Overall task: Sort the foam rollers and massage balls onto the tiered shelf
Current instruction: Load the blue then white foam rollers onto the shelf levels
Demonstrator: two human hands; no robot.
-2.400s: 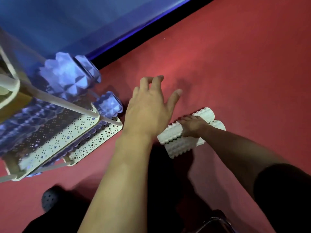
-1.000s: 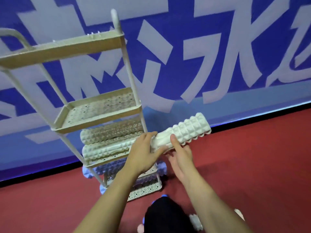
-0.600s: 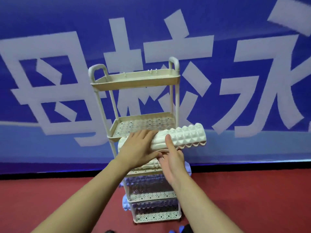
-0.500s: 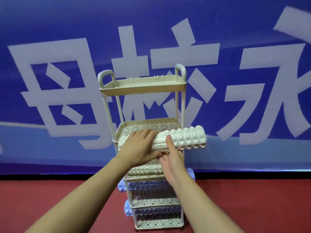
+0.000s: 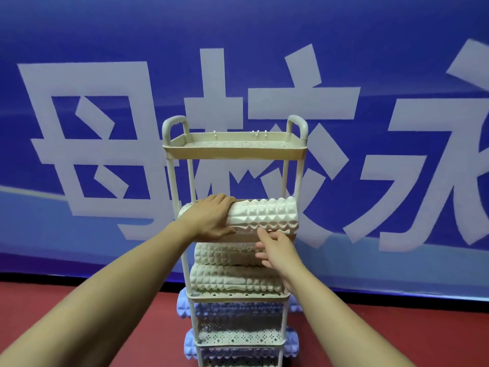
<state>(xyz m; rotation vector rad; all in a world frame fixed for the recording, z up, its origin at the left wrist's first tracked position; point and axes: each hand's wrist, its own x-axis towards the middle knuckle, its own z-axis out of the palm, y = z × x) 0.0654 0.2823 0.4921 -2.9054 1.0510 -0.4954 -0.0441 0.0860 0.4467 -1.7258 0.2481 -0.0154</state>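
Observation:
A cream tiered shelf (image 5: 235, 152) stands against the blue wall. A white ridged foam roller (image 5: 267, 217) lies crosswise on its second tier from the top. My left hand (image 5: 211, 221) wraps over the roller's left half. My right hand (image 5: 277, 247) is just below the roller's right part with fingers spread, touching its underside. Two more white rollers (image 5: 225, 254) (image 5: 232, 280) are stacked on the tier beneath. Blue rollers (image 5: 185, 343) fill the two lowest tiers, their ends sticking out at both sides. The top tier holds nothing.
A blue banner wall (image 5: 105, 75) with large white characters runs right behind the shelf. Red floor (image 5: 79, 308) spreads on both sides of the shelf base.
I lifted a white roller from the floor and carried it up to the shelf. It now lies inside the second tier; my right hand has slipped off it to just below.

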